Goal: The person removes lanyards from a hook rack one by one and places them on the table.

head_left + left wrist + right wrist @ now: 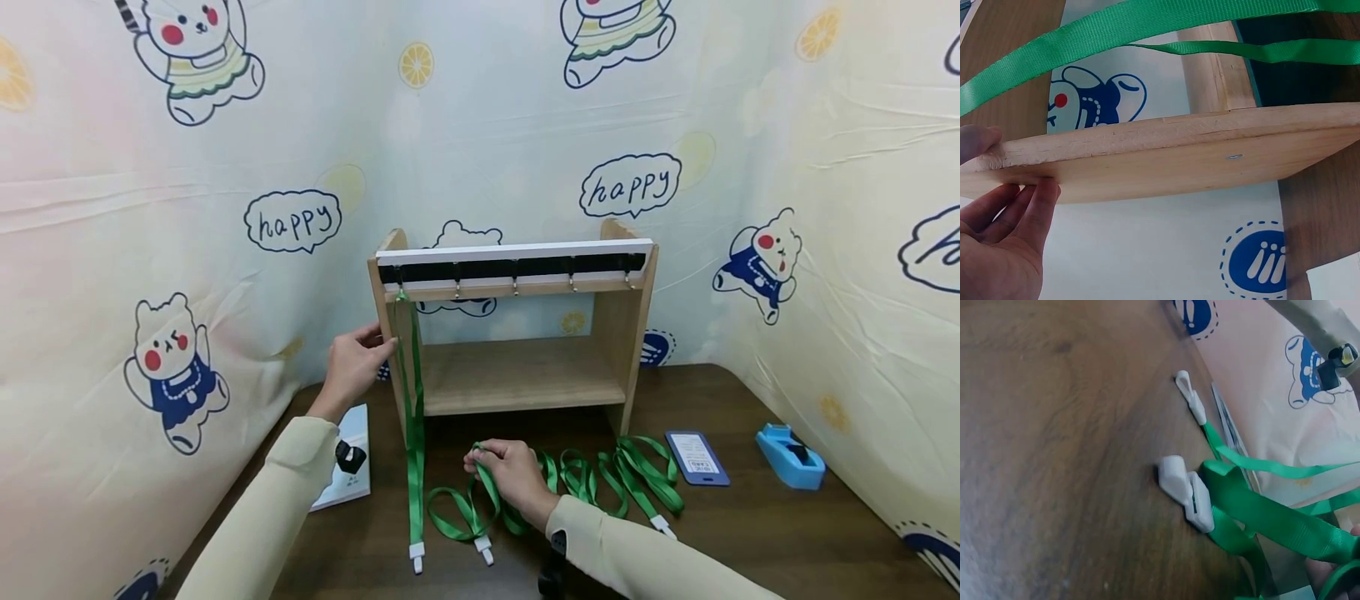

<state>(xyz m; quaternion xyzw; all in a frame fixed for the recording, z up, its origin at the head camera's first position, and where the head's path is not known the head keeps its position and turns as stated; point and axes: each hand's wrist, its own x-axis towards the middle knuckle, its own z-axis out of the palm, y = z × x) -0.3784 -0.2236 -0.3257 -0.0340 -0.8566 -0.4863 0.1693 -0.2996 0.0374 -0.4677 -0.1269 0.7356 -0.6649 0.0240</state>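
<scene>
1. A white booklet (354,471) lies, partly hidden, by the table's (757,550) left edge.
2. The left hand (356,367) grips the left side panel of the wooden rack (525,375), toward the table's back edge; the rack looks stiff, and that panel should give a firm hold.
3. A hanging lanyard (416,433) drops from the left end of the hook rail (543,266); it looks light and limp, liable to swing.
4. The right hand (517,479) pinches the held lanyard (1279,528) in front of the rack; its ribbon is probably smooth, soft and hard to break, best taken at the fold away from the white clip (484,550).
5. More lanyards (637,492) lie loosely looped, likely to tangle; lift one ribbon singly.
6. A blue card holder (697,458), then a blue tape dispenser (791,462), sit toward the table's right edge.
</scene>
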